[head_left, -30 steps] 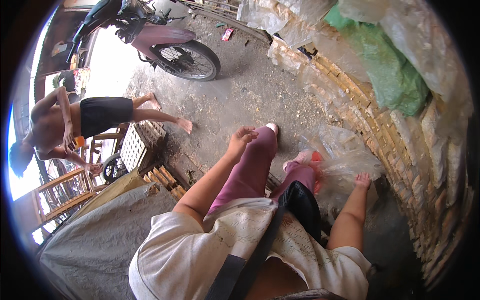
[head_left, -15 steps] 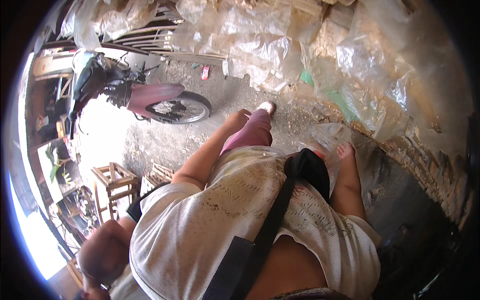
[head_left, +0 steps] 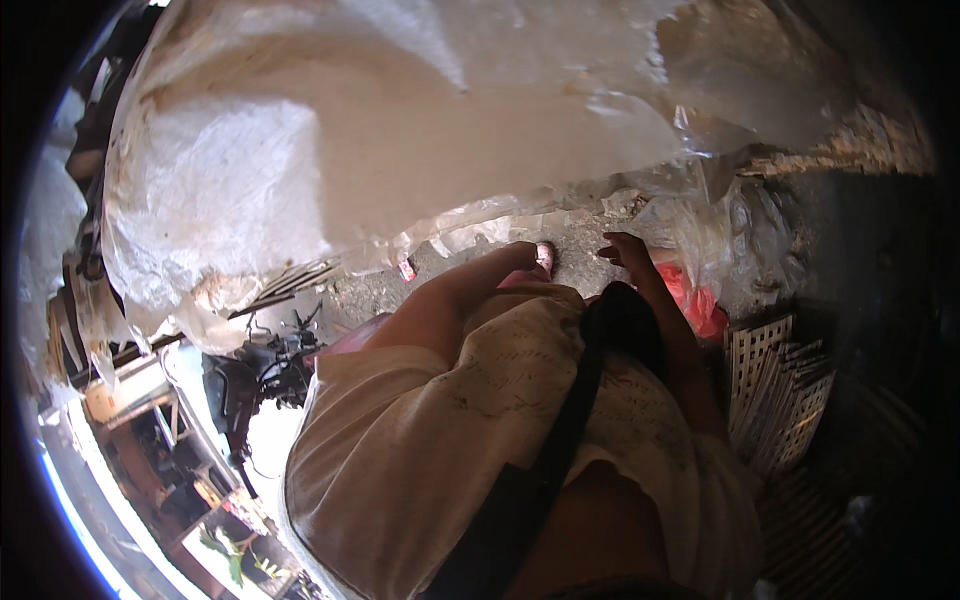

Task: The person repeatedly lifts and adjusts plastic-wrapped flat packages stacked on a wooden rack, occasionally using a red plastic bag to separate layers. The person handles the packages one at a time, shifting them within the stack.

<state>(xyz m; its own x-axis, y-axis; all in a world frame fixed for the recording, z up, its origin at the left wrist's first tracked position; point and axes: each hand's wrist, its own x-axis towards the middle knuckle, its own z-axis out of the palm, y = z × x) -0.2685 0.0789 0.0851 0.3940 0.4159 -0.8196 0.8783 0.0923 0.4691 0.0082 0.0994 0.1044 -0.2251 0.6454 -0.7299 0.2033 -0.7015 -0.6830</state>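
Loosely crumpled, translucent plastic (head_left: pixel 742 222)

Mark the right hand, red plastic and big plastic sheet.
Right hand (head_left: pixel 629 251), head view: middle of the hand.
Red plastic (head_left: pixel 699 304), head view: crumpled middle.
Big plastic sheet (head_left: pixel 440 130), head view: central part.

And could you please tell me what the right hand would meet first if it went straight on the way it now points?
Probably the pale plastic sheeting ahead of the right hand, though depth is unclear.
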